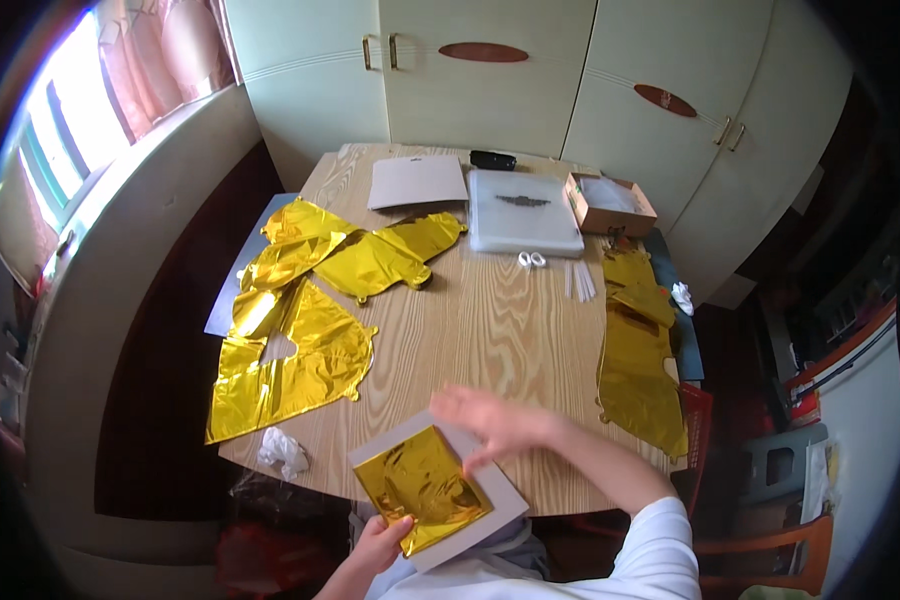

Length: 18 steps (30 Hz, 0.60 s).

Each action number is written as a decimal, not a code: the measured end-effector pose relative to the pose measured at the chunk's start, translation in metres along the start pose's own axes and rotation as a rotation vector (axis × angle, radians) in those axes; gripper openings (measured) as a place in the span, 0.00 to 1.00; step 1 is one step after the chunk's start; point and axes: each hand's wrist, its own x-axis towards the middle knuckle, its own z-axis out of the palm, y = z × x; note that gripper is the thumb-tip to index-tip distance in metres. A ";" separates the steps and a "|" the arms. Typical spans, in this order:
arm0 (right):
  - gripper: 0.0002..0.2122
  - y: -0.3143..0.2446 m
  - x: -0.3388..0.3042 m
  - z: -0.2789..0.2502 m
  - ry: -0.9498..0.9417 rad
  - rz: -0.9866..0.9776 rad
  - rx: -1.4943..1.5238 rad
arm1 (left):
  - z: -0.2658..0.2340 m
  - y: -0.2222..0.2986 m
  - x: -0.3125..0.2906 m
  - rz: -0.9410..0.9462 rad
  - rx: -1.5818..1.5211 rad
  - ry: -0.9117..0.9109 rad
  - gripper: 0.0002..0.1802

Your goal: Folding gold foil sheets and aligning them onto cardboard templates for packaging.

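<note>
At the table's near edge, my left hand (378, 545) pinches the lower left corner of a folded gold foil piece (440, 505), thumb on top. The foil lies flat on a pale card (505, 492), tilted toward my lap. My right hand (490, 420) is over the card's upper edge, its fingers stretched out and a little blurred; whether it touches the foil is unclear. To the left, flat gold foil balloons (315, 350) with small tabs overlap each other. Another gold foil balloon (638, 360) lies along the table's right edge.
At the back are a pale card (418, 185), a black object (492, 160), a clear plastic case (525, 225) and a cardboard box (615, 222). White-handled scissors (532, 260) lie beside clear strips (578, 282). Crumpled tissue (283, 452) sits front left. Cabinets (480, 100) stand behind the table.
</note>
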 end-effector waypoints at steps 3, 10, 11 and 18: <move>0.33 0.081 0.028 -0.062 0.412 0.257 -0.053 | -0.012 -0.007 -0.002 0.056 0.026 -0.012 0.14; 0.29 0.243 0.036 -0.151 0.598 0.648 -0.369 | -0.034 -0.011 -0.005 0.046 0.140 0.017 0.18; 0.30 0.240 0.044 -0.150 0.557 0.708 -0.412 | -0.035 -0.009 -0.007 0.094 0.244 0.044 0.14; 0.26 0.273 0.040 -0.144 0.435 0.881 -0.327 | 0.000 0.027 -0.026 0.199 0.535 0.076 0.11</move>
